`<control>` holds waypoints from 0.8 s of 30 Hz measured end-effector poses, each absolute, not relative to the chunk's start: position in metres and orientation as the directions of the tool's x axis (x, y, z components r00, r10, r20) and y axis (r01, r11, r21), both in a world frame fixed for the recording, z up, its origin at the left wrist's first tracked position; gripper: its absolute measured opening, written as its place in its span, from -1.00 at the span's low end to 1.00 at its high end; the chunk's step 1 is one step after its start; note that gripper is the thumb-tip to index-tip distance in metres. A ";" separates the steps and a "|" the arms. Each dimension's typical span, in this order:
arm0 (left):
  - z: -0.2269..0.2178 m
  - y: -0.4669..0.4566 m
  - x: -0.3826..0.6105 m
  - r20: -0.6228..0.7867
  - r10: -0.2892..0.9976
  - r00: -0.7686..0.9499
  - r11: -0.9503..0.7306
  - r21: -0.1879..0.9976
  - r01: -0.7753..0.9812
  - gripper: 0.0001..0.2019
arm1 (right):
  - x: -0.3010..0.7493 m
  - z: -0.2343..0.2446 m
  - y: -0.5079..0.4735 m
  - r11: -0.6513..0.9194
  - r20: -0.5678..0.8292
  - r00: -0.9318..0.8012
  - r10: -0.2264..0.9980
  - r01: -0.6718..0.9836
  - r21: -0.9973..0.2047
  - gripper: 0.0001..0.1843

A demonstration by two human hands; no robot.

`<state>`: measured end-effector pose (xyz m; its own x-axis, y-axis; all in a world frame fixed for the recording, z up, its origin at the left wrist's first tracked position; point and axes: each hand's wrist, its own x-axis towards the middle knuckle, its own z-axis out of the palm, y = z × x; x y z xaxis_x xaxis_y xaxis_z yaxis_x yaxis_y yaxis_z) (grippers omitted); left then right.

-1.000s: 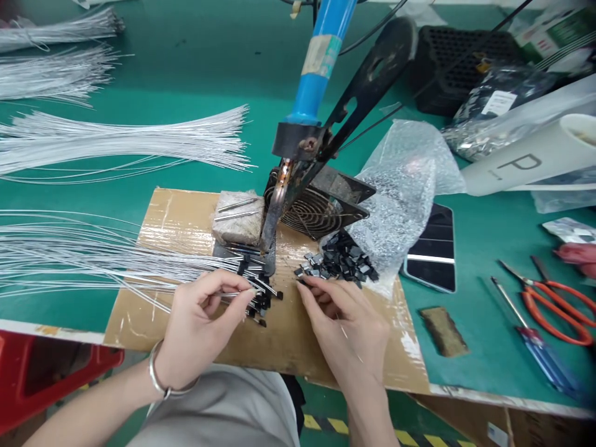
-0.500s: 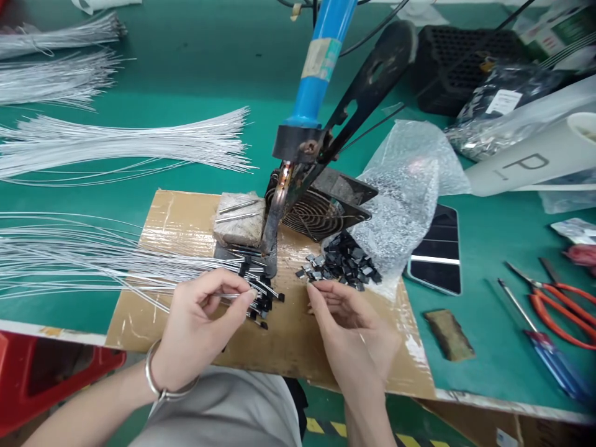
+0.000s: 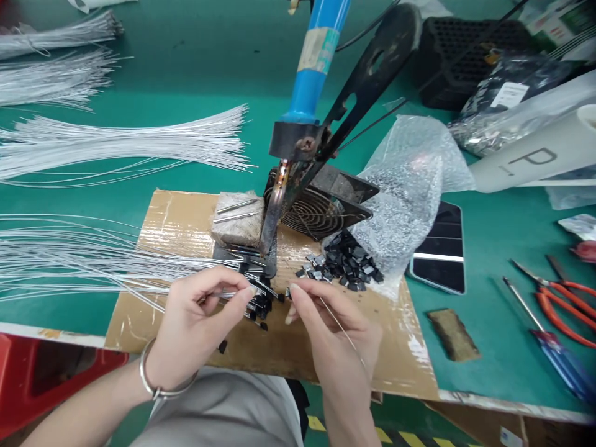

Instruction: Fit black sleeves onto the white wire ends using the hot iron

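two hands work over one cardboard sheet [image 3: 186, 217] laid on the green table [image 3: 186, 93]. the left hand [image 3: 195, 326] pinches a white wire [image 3: 139, 282] between thumb and forefinger, its fingers closed narrow on the wire's end just beside a small cluster of black-capped wire ends [image 3: 261, 298]. the right hand [image 3: 333, 332] is closed in a pinch on one thin solder wire [image 3: 339, 326], which runs back across the hand; its fingertips sit just in front of the pile of small black components [image 3: 347, 264], too many to count. one blue-handled soldering iron [image 3: 310, 68] stands tilted in a black bracket, its tip down near one grey sponge block [image 3: 237, 220] that carries two metal pins. one black fan grille [image 3: 316, 208] lies behind the pile. one bubble-wrap bag [image 3: 405, 180] lies to the right, partly covering one phone [image 3: 442, 248]. four bundles of white wire fan out at the left. one screwdriver [image 3: 552, 347] and one pair of orange-handled scissors [image 3: 563, 304] lie well apart at the right edge.
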<state>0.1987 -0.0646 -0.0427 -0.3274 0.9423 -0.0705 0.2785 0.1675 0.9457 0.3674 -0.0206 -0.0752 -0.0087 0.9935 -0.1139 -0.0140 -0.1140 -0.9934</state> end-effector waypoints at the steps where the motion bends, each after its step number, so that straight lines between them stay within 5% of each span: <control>1: -0.042 -0.064 0.199 -0.057 0.944 -0.326 0.156 0.946 0.285 -0.89 | 0.366 -0.074 -0.021 -0.131 -0.130 -0.016 0.991 -0.023 -0.991 -0.98; 17: -0.033 -0.057 0.199 -0.102 0.941 -0.322 0.186 0.952 0.242 -0.88 | 0.348 -0.065 -0.027 -0.215 -0.212 -0.034 0.977 -0.101 -0.971 -0.95; 24: -0.031 -0.056 0.199 -0.088 0.946 -0.311 0.172 0.952 0.254 -0.87 | 0.351 -0.071 -0.027 -0.148 -0.139 -0.102 0.985 -0.077 -0.986 -0.92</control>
<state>0.1990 -0.0557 -0.0313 -0.3113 0.9462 -0.0880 0.2543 0.1722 0.9517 0.3513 -0.0272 -0.0708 -0.1017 0.9850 -0.1394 -0.0768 -0.1475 -0.9861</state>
